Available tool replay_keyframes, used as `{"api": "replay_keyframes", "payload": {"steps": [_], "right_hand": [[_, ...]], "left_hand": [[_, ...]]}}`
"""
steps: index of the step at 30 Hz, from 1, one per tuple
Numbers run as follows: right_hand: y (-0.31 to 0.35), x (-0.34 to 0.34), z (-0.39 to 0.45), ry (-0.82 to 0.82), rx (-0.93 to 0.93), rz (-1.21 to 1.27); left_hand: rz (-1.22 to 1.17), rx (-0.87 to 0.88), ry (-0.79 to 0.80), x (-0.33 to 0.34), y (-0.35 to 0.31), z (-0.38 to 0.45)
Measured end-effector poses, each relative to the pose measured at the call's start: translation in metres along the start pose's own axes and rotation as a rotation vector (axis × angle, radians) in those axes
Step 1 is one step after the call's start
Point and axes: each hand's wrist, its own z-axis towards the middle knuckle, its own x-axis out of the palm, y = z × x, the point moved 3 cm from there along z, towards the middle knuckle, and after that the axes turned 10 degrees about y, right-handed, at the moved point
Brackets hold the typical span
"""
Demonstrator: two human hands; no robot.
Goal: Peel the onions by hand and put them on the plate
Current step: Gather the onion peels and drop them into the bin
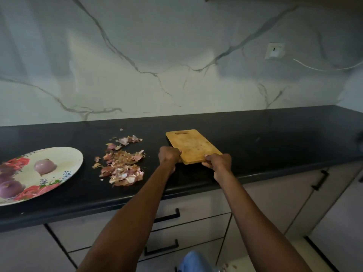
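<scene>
From the head view, a wooden board (193, 146) is held at its near edge by both hands. The left hand (169, 154) is curled round the near left corner, and the right hand (217, 161) pinches the near right corner. Peeled onions (45, 166) are seen on the flowered plate (66, 163), far to the left on the dark surface (275, 138). A pile of skins (122, 163) is left between the plate and the board. The peeling looks finished, so tidying seems to be in hand. Next, the board probably needs to be lifted or slid away.
</scene>
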Motion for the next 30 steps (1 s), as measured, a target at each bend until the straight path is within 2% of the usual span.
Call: {"api": "replay_keyframes", "payload": {"steps": [5, 9, 11, 13, 15, 17, 19, 21, 23, 26, 30], "right_hand": [[0.008, -0.011, -0.002, -0.08, 0.025, -0.666], [0.013, -0.007, -0.013, -0.103, 0.029, -0.909], [0.015, -0.004, -0.016, -0.166, -0.066, -1.003], [0.017, 0.01, -0.021, -0.199, -0.268, -1.057], [0.016, 0.03, -0.026, -0.102, -0.394, -1.015], [0.009, 0.054, -0.028, 0.134, -0.359, -0.954], [-0.004, 0.08, -0.036, 0.387, -0.259, -0.938], [-0.016, 0.104, -0.044, 0.538, -0.185, -1.003], [-0.025, 0.123, -0.05, 0.623, -0.176, -1.139], [-0.03, 0.149, -0.06, 0.677, -0.233, -1.298], [-0.043, 0.177, -0.066, 0.723, -0.281, -1.268]], "left_hand": [[0.27, 0.007, -0.084, 0.001, -0.009, -0.006], [0.494, 0.052, -0.059, -0.002, -0.018, -0.02], [0.491, 0.101, -0.032, -0.004, -0.018, -0.027], [0.423, 0.198, -0.019, -0.013, -0.019, -0.033], [0.361, 0.32, -0.041, -0.029, -0.022, -0.046], [0.339, 0.418, -0.058, -0.056, -0.022, -0.058], [0.368, 0.447, -0.001, -0.091, -0.015, -0.065], [0.481, 0.375, 0.055, -0.131, -0.003, -0.066], [0.642, 0.222, 0.114, -0.169, 0.009, -0.069], [0.822, -0.002, 0.248, -0.201, 0.028, -0.077], [1.05, -0.052, 0.199, -0.211, 0.045, -0.072]]}}
